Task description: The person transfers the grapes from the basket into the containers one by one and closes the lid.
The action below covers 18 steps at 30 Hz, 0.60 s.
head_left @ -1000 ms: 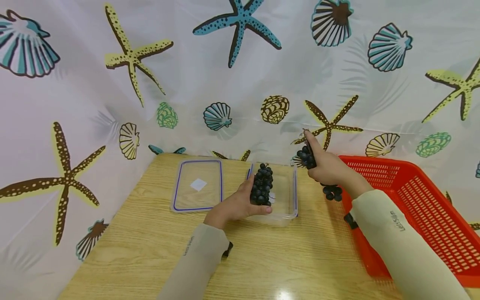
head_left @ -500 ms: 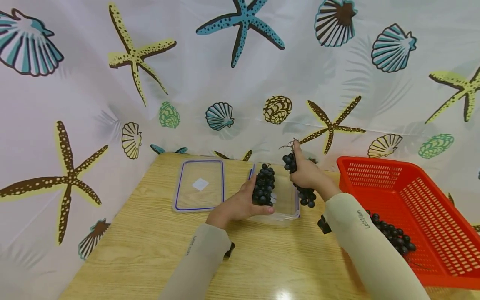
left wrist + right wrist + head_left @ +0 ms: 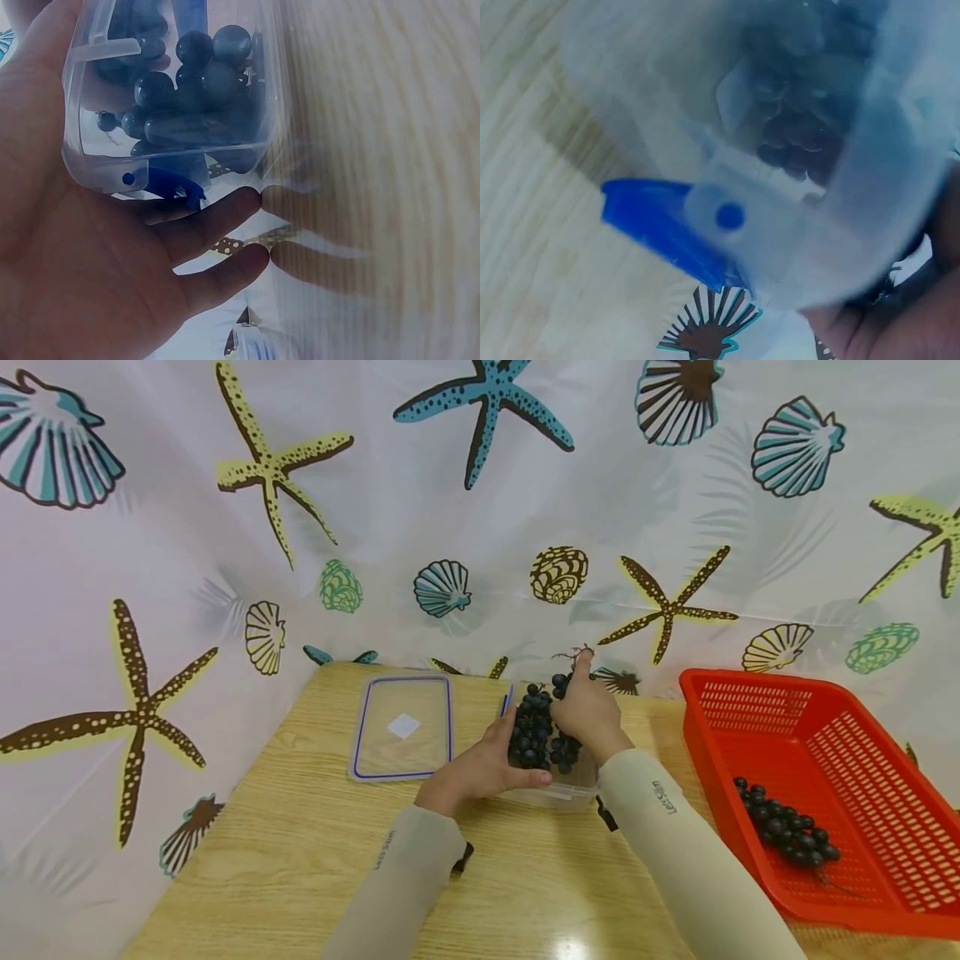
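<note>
A clear plastic container (image 3: 581, 789) with blue clips (image 3: 169, 184) stands on the wooden table (image 3: 300, 860). One bunch of dark grapes (image 3: 529, 731) stands in its left half. My left hand (image 3: 480, 770) grips the container's left side, thumb along the front rim and palm against its outer wall (image 3: 90, 161). My right hand (image 3: 588, 710) holds a second grape bunch (image 3: 564, 752) down into the container beside the first, its stem (image 3: 573, 653) sticking up past my fingers. In the right wrist view the grapes (image 3: 795, 127) show blurred through the container wall.
The container's clear lid (image 3: 401, 727) with a blue seal lies flat to the left. A red slotted basket (image 3: 862, 735) sits at the right with another grape bunch (image 3: 787, 835) in it. A sea-print curtain (image 3: 450, 485) closes off the back and left.
My right hand has carried its grape bunch left from near the basket and lowered it into the container next to the first bunch. My left hand has stayed put.
</note>
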Motion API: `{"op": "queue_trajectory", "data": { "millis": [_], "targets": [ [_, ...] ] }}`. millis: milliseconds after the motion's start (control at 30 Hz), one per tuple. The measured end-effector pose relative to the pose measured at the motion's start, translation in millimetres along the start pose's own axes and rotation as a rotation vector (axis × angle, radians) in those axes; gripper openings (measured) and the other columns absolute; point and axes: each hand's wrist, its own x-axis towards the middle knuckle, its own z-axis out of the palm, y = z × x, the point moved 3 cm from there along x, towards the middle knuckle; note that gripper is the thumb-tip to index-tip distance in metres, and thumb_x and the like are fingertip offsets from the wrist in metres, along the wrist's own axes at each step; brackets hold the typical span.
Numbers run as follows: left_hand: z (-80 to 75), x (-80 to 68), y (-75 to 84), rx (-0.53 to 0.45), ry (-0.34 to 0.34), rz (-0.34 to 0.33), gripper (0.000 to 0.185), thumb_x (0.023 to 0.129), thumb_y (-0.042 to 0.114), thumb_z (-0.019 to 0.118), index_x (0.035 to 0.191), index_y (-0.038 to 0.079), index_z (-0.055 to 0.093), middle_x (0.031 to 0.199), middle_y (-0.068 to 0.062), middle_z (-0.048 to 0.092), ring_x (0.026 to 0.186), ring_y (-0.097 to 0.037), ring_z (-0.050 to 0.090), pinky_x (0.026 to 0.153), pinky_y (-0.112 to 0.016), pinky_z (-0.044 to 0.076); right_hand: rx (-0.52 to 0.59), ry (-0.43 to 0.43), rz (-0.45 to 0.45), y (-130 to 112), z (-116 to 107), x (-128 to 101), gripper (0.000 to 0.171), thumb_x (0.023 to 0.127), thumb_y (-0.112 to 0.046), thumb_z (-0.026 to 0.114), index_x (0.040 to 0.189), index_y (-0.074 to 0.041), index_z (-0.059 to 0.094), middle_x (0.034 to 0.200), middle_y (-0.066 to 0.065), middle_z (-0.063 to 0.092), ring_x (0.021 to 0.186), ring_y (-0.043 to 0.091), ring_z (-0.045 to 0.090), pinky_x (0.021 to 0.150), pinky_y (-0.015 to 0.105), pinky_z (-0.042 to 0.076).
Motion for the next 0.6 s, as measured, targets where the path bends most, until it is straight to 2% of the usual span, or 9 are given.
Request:
{"op": "queue_trajectory", "data": {
  "millis": [100, 200, 300, 400, 500, 600],
  "targets": [
    [-1.1, -1.2, 0.3, 0.002, 0.004, 0.002, 0.123, 0.084, 0.060, 0.076, 0.163, 0.020, -0.010, 0.168, -0.013, -0.002, 0.152, -0.035, 0.010, 0.117, -0.055, 0.020, -0.059, 0.038, 0.010, -5, 3, 0, 0.096, 0.097, -0.028, 0.064, 0.161, -0.003, -0.003, 0.127, 0.034, 0.053, 0.084, 0.038, 0.064, 0.063, 0.046, 0.051],
    [0.4, 0.2, 0.7, -0.003, 0.005, 0.010, 0.122, 0.085, 0.059, 0.076, 0.163, 0.020, -0.010, 0.168, -0.013, -0.002, 0.152, -0.034, 0.009, 0.117, -0.055, 0.019, -0.109, 0.041, 0.004, -6, 3, 1, 0.089, 0.100, -0.036, 0.061, 0.161, 0.000, 0.007, 0.142, 0.037, 0.040, 0.103, 0.045, 0.061, 0.079, 0.055, 0.053],
    [1.2, 1.3, 0.6, -0.002, 0.005, 0.015, 0.121, 0.086, 0.058, 0.076, 0.163, 0.020, -0.009, 0.168, -0.013, -0.002, 0.152, -0.035, 0.009, 0.117, -0.056, 0.020, -0.123, 0.033, -0.015, -4, 1, 1, 0.079, 0.102, -0.037, 0.057, 0.159, 0.001, 0.019, 0.143, 0.035, 0.041, 0.109, 0.046, 0.059, 0.087, 0.058, 0.051],
    [1.2, 1.5, 0.5, 0.003, 0.002, 0.014, 0.122, 0.085, 0.058, 0.076, 0.163, 0.022, -0.011, 0.168, -0.013, -0.003, 0.152, -0.036, 0.010, 0.117, -0.056, 0.022, -0.114, 0.033, -0.044, -1, 0, 0, 0.064, 0.102, -0.030, 0.055, 0.153, 0.004, 0.035, 0.138, 0.031, 0.048, 0.115, 0.045, 0.056, 0.093, 0.058, 0.048],
    [0.7, 1.2, 0.2, 0.003, 0.001, 0.010, 0.123, 0.084, 0.060, 0.076, 0.162, 0.023, -0.012, 0.168, -0.013, -0.003, 0.151, -0.036, 0.012, 0.117, -0.055, 0.022, -0.100, 0.044, -0.076, 2, -1, -2, 0.051, 0.101, -0.023, 0.053, 0.143, 0.006, 0.049, 0.131, 0.027, 0.057, 0.114, 0.042, 0.058, 0.093, 0.055, 0.049],
    [0.4, 0.8, 0.3, -0.002, 0.001, 0.005, 0.124, 0.083, 0.061, 0.076, 0.162, 0.024, -0.012, 0.168, -0.013, -0.003, 0.151, -0.036, 0.012, 0.117, -0.054, 0.023, -0.091, 0.053, -0.102, 6, -3, -4, 0.043, 0.100, -0.018, 0.051, 0.137, 0.005, 0.056, 0.123, 0.023, 0.063, 0.105, 0.039, 0.062, 0.086, 0.053, 0.051]
  ]
}}
